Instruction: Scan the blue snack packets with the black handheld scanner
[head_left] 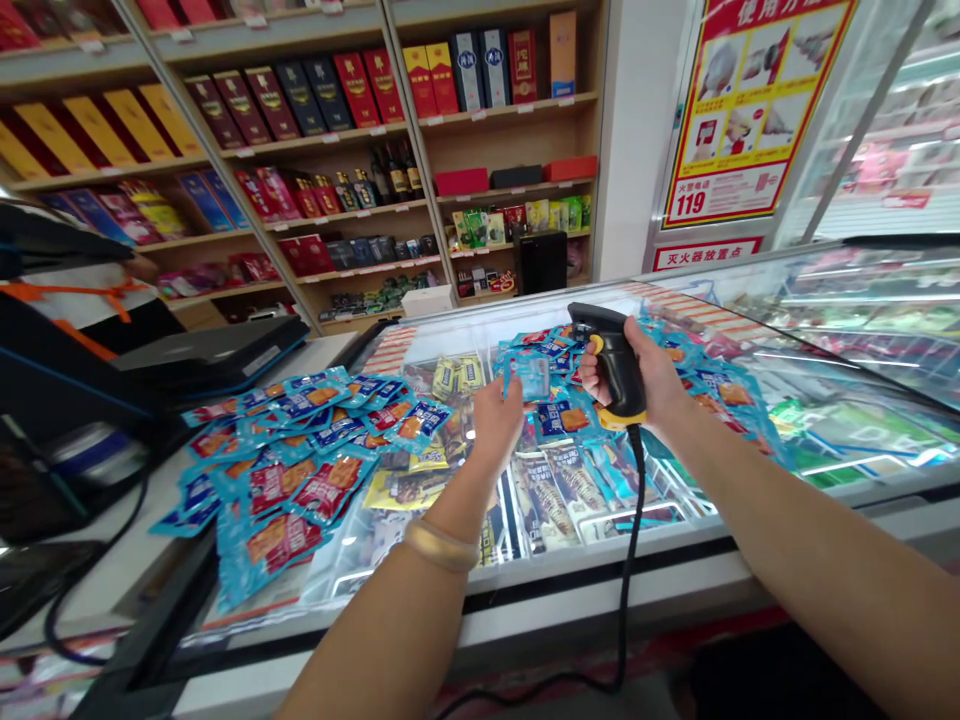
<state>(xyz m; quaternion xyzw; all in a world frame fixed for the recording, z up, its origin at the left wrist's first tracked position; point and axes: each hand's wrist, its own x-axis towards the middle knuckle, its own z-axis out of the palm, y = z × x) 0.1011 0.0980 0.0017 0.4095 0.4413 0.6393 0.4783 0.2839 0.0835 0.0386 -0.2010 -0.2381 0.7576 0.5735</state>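
My right hand [651,372] is wrapped round the grip of a black and yellow barcode scanner [621,372], whose head points left; its cable hangs down toward me. In my left hand [496,415] a small light-blue snack packet [531,376] is pinched, back side up, just left of the scanner. Beneath both hands is the glass top of a freezer [352,560]. A heap of blue and red snack packets [300,470] lies to the left, and another pile of the same packets [724,390] spreads behind and right of the scanner.
Wrapped ice creams [547,495] show through the freezer glass. At the left stand a counter with dark equipment [217,350] and a person in an orange-strapped apron [75,300]. Shelves of boxed goods [322,90] line the back; a pillar [641,140] stands right of them.
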